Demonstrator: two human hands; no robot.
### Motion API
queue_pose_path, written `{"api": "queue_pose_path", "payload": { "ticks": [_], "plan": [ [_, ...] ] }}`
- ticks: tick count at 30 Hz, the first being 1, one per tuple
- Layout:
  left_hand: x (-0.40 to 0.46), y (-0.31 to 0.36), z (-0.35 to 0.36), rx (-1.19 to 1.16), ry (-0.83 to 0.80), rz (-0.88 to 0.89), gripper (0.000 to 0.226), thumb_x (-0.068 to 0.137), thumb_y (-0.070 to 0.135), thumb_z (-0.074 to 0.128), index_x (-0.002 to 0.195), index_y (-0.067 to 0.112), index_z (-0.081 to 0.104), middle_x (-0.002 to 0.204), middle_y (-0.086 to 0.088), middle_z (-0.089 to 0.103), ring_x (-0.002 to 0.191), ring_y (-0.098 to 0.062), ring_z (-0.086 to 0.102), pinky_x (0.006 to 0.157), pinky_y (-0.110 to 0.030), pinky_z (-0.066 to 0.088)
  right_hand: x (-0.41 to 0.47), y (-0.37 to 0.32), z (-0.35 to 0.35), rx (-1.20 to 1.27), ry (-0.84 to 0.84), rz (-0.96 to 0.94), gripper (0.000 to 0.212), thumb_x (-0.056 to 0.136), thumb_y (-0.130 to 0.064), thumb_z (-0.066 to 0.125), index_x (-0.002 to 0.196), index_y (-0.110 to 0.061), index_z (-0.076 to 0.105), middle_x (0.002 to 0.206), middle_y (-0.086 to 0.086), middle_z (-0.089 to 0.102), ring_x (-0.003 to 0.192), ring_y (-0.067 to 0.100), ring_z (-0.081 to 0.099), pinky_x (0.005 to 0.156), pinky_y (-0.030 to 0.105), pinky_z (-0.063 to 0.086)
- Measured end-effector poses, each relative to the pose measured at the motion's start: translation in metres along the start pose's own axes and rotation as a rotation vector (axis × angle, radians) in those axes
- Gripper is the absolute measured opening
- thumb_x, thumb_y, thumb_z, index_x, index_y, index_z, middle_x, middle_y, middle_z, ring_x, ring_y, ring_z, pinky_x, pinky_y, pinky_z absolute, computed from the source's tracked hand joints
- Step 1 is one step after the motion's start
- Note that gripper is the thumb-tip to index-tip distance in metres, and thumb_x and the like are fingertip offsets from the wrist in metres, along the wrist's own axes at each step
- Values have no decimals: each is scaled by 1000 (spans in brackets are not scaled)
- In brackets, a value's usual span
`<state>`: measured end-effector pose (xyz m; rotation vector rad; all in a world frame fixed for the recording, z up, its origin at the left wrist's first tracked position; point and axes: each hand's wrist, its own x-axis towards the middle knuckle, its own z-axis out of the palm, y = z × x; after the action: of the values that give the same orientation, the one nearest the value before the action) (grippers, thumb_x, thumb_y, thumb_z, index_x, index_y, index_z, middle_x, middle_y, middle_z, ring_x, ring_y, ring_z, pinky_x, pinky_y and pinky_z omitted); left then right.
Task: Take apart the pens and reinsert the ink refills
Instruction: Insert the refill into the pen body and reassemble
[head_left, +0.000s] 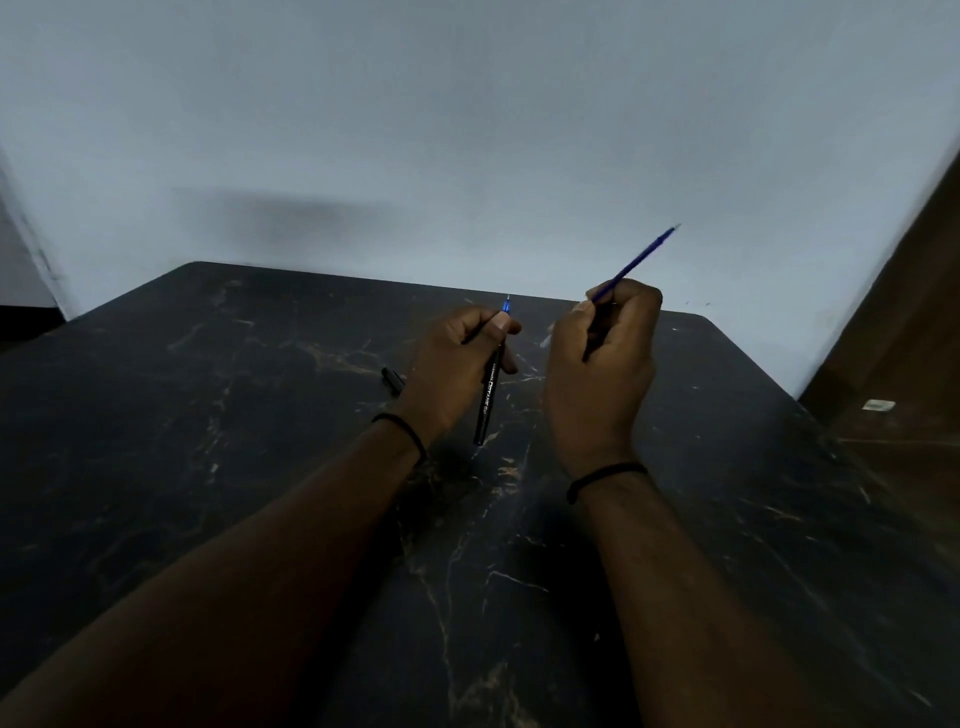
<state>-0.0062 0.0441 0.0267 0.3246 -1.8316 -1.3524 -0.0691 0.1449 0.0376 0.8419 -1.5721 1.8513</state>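
Observation:
My left hand (457, 364) grips a black pen (487, 400) that stands almost upright above the table, its blue tip pointing up past my thumb. My right hand (602, 353) is curled round a thin blue ink refill (636, 264), which slants up and to the right out of my fist. A dark end of it shows below my fingers. The two hands are apart, the refill clear of the pen. A small black pen cap (393, 380) lies on the table just left of my left wrist.
The black marble-patterned table (208, 415) runs up to a pale wall (467, 130). A brown wooden surface (904, 364) stands at the right edge, with a small white object on it.

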Motion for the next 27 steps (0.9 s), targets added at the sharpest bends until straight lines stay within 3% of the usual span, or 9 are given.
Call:
{"api": "queue_pose_path", "payload": {
  "ticks": [3, 8, 10, 12, 15, 19, 27],
  "plan": [
    [0, 0, -2, -84, 19, -44, 30, 104, 16, 42, 109, -2, 66, 68, -8, 63, 50, -1, 53, 52, -12, 41, 0, 4, 0, -51, -90, 70, 10, 91, -10, 55, 91, -19, 50, 67, -11, 52, 58, 0, 50, 53, 9, 36],
    [1, -2, -6, -210, 38, -108, 31, 105, 18, 40, 112, -1, 64, 64, -4, 66, 47, -4, 53, 46, -13, 37, -3, 25, 2, -324, -386, 327, 11, 88, -31, 62, 79, -27, 58, 68, -10, 61, 57, -2, 54, 48, 15, 36],
    [2, -4, -8, -217, 46, -110, 28, 105, 19, 41, 111, 4, 64, 61, 0, 68, 49, -12, 47, 44, -17, 34, -2, 34, 0, -501, -530, 379, 17, 87, -36, 63, 75, -26, 56, 71, -7, 60, 64, 6, 57, 54, 26, 44],
    [3, -6, -9, -203, 53, -112, 24, 104, 20, 42, 108, 9, 63, 60, 1, 69, 50, -16, 41, 43, -19, 31, -1, 39, -3, -688, -643, 386, 18, 88, -40, 64, 79, -25, 60, 78, -3, 63, 76, 17, 63, 70, 36, 54],
    [4, -7, -9, -210, 65, -112, 22, 104, 18, 43, 106, 8, 62, 61, -1, 69, 47, -12, 43, 42, -17, 32, 0, 42, -8, -821, -662, 360, 28, 86, -42, 65, 87, -15, 72, 89, 6, 70, 85, 27, 68, 78, 37, 57],
    [4, -9, -9, -241, 84, -104, 19, 103, 15, 44, 104, 6, 61, 62, -5, 67, 43, -3, 52, 43, -11, 36, -1, 42, -11, -872, -689, 353, 35, 89, -43, 60, 88, -10, 73, 95, 12, 72, 88, 31, 69, 81, 41, 58],
    [5, -13, -11, -236, 81, -114, 21, 103, 16, 46, 107, 3, 62, 61, -2, 69, 40, -12, 44, 36, -17, 35, -6, 46, -8, -906, -688, 315, 27, 86, -36, 60, 81, -11, 71, 89, 11, 71, 83, 31, 68, 71, 32, 51]
  ]
}}
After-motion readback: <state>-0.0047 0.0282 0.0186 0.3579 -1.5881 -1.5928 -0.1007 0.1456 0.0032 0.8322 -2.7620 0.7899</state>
